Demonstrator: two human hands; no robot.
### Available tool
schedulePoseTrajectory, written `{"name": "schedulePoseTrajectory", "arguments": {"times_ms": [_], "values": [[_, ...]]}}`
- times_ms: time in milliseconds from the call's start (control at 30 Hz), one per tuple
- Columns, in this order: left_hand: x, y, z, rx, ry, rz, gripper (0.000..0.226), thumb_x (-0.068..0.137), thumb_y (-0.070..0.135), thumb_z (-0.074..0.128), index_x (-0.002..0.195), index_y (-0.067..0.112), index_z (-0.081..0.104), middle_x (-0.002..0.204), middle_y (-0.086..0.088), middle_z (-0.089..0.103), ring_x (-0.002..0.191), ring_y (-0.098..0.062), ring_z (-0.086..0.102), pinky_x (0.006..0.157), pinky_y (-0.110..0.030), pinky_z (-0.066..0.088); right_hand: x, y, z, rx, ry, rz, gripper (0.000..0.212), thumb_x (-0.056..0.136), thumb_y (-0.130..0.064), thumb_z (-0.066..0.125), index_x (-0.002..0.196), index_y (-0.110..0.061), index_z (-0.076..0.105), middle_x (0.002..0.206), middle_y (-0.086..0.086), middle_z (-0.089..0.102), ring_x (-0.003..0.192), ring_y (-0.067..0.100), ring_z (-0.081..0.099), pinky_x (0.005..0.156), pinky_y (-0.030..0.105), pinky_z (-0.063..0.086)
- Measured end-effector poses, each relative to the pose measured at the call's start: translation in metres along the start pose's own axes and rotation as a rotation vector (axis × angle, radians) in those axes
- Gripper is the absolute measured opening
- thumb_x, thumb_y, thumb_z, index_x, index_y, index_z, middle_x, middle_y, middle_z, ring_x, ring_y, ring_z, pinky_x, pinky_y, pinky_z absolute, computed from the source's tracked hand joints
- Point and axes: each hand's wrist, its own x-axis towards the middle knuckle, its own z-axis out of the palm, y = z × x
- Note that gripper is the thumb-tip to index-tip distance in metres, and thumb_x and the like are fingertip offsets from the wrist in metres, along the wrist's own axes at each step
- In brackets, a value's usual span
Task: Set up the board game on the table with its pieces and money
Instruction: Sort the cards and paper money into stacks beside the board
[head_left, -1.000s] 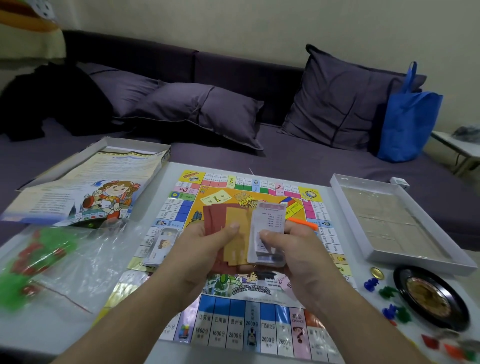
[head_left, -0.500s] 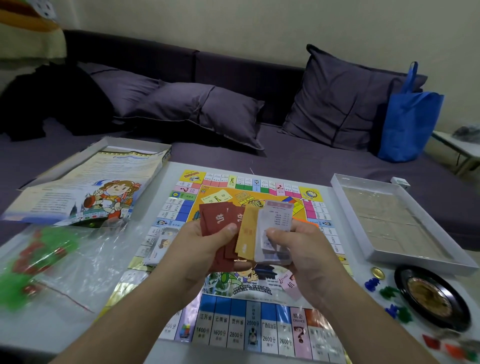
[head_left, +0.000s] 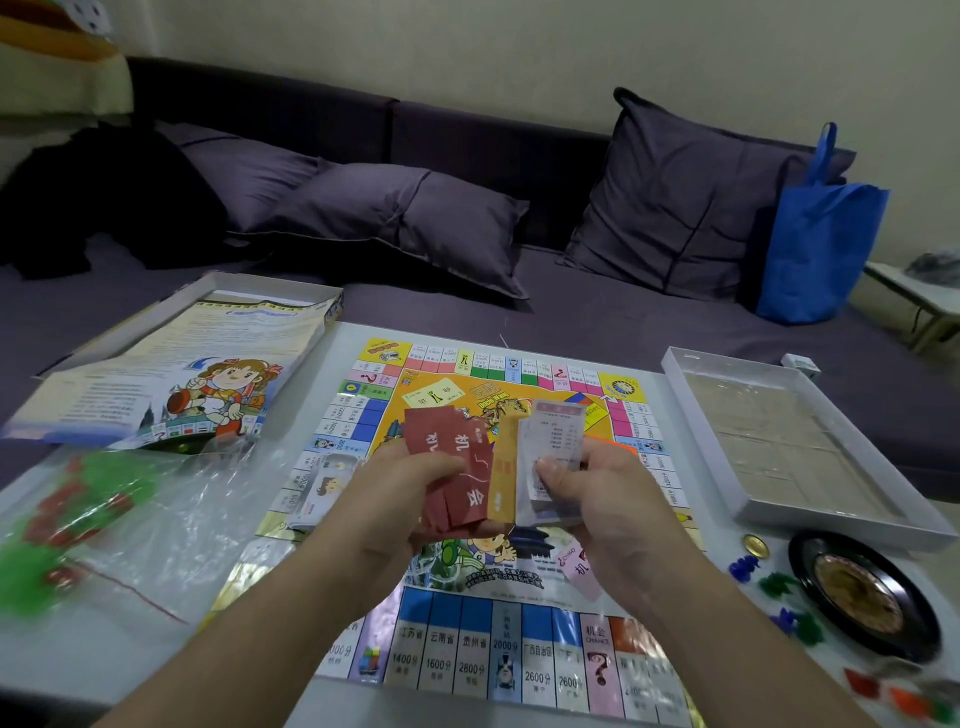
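We hold the cards above the middle of the game board (head_left: 467, 649), which lies flat on the counter (head_left: 696, 597). Our left hand (head_left: 395, 499) pinches the fanned red cards (head_left: 452, 467) with the thumb on top, so each one can slide off separately. Our right hand (head_left: 597, 499) grips the pale stack of cards (head_left: 550, 467), thumb pressed on its face; a yellow card (head_left: 504, 473) stands between the two groups, and we cannot tell which hand carries it. We judge this is sorting, to put each kind on its own place on the board.

More paper pieces (head_left: 324, 488) lie on the left edge of the board. Left of it is the plastic bag (head_left: 130, 530) with green and red pieces inside, and behind it the box lid (head_left: 182, 374) with a leaflet, hanging partly over the counter edge. On the right stand the white tray (head_left: 795, 447), the black spinner (head_left: 857, 592) and small tokens (head_left: 774, 582) near the board's border. Both sides are crowded, so the open room for laying cards is mostly the board's yellow centre in front of our hands.
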Motion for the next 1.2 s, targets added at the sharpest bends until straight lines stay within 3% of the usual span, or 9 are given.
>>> {"name": "schedulePoseTrajectory", "arguments": {"times_ms": [167,267,500,733,800,900,1000,1100,1200], "values": [[-0.001,-0.005,0.003,0.051,-0.024,-0.103,0.017,0.101,0.003,0.054,0.114,-0.005,0.062,0.095,-0.028,0.076,0.078,-0.042,0.076,0.076,-0.059,0.064,-0.002,0.005,0.010,-0.036,-0.033,0.025,0.009,0.101,-0.003,0.062,0.103,-0.008,0.069,0.089,0.010,0.081,0.080,0.033,0.078,0.087,0.065,0.058],[0.000,-0.006,0.002,0.036,0.023,-0.126,0.014,0.102,0.003,0.052,0.110,-0.006,0.058,0.090,-0.027,0.074,0.080,-0.045,0.073,0.087,-0.066,0.059,-0.001,0.004,0.006,-0.018,-0.023,0.036,0.012,0.101,-0.002,0.061,0.108,-0.007,0.070,0.092,0.008,0.081,0.077,0.027,0.079,0.083,0.055,0.063],[0.010,-0.010,-0.001,0.225,0.033,-0.168,0.026,0.106,0.018,0.052,0.113,-0.007,0.058,0.068,-0.015,0.066,0.053,-0.025,0.061,0.050,-0.036,0.056,0.002,0.005,-0.001,-0.022,-0.024,0.065,0.014,0.100,-0.002,0.063,0.111,-0.006,0.071,0.095,0.009,0.081,0.084,0.030,0.079,0.073,0.044,0.064],[0.022,-0.015,-0.001,0.296,0.126,-0.127,0.021,0.102,0.010,0.040,0.113,0.001,0.056,0.084,-0.021,0.076,0.073,-0.038,0.070,0.069,-0.049,0.062,0.007,0.003,-0.011,0.016,0.014,0.064,0.016,0.101,-0.002,0.060,0.112,-0.007,0.070,0.095,0.007,0.081,0.082,0.024,0.079,0.073,0.037,0.060],[0.033,-0.022,-0.006,0.666,0.218,0.032,0.013,0.103,0.021,0.046,0.112,0.014,0.053,0.097,-0.014,0.072,0.084,-0.031,0.070,0.078,-0.049,0.064,0.008,0.004,-0.013,0.013,0.032,0.065,0.016,0.102,-0.003,0.060,0.113,-0.008,0.071,0.097,0.006,0.082,0.083,0.023,0.079,0.072,0.035,0.060],[0.038,-0.033,-0.009,1.282,0.274,0.296,0.013,0.104,0.029,0.052,0.111,0.019,0.048,0.100,-0.001,0.066,0.085,-0.021,0.065,0.069,-0.038,0.058,0.009,0.004,-0.016,-0.019,0.046,0.044,0.017,0.102,-0.004,0.060,0.113,-0.011,0.072,0.097,0.004,0.081,0.078,0.019,0.079,0.063,0.028,0.058],[0.031,-0.044,-0.001,1.642,0.216,0.299,0.031,0.101,0.024,0.055,0.128,0.018,0.042,0.122,-0.003,0.059,0.104,-0.025,0.064,0.075,-0.038,0.053,0.009,0.006,-0.017,-0.052,0.051,0.041,0.018,0.103,-0.007,0.061,0.114,-0.014,0.072,0.100,0.002,0.081,0.082,0.017,0.078,0.063,0.025,0.057],[0.027,-0.056,0.004,1.733,0.166,0.247,0.041,0.096,0.019,0.055,0.133,0.014,0.037,0.129,-0.009,0.052,0.113,-0.029,0.060,0.077,-0.040,0.049,0.009,0.007,-0.019,-0.052,0.053,0.038,0.019,0.102,-0.006,0.061,0.115,-0.014,0.073,0.101,0.002,0.081,0.085,0.019,0.078,0.065,0.027,0.057],[0.036,-0.058,0.001,1.516,0.208,0.261,0.030,0.099,0.019,0.051,0.125,0.011,0.038,0.120,-0.011,0.053,0.100,-0.030,0.059,0.074,-0.040,0.047,0.009,0.008,-0.020,-0.058,0.052,0.036,0.019,0.102,-0.006,0.062,0.115,-0.015,0.073,0.100,0.002,0.081,0.081,0.017,0.078,0.062,0.025,0.056]]}}
